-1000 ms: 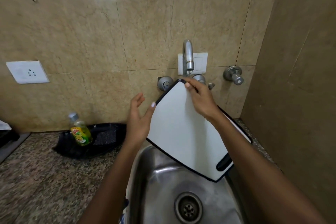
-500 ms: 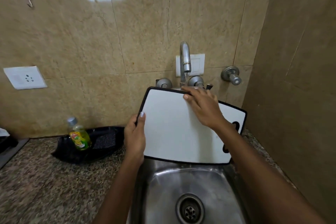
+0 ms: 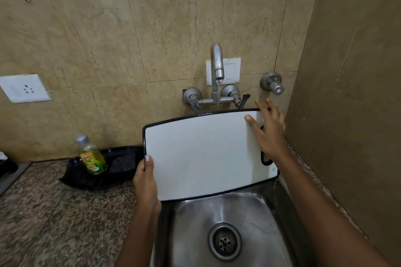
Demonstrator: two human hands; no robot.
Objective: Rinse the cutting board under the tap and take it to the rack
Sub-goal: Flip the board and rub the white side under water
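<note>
A white cutting board [image 3: 204, 154] with a black rim is held over the steel sink [image 3: 243, 219], below the chrome tap [image 3: 217, 65]. Water runs from the spout behind the board's top edge. My left hand [image 3: 145, 182] grips the board's lower left edge, thumb on the white face. My right hand [image 3: 268, 130] lies on the board's upper right corner near its handle slot, thumb on the face and fingers spread past the edge. Water drips off the lower right corner. No rack is in view.
A yellow-green dish soap bottle [image 3: 92, 156] stands in a black tray [image 3: 104, 171] on the granite counter [image 3: 54, 219] at left. Two valve knobs flank the tap; a third valve [image 3: 272, 83] is on the wall at right. The side wall [image 3: 347, 93] is close on the right.
The board has turned from tilted on end to lying lengthwise and lower. My left hand went from open beside it to gripping its left edge. My right hand slid to the right corner.
</note>
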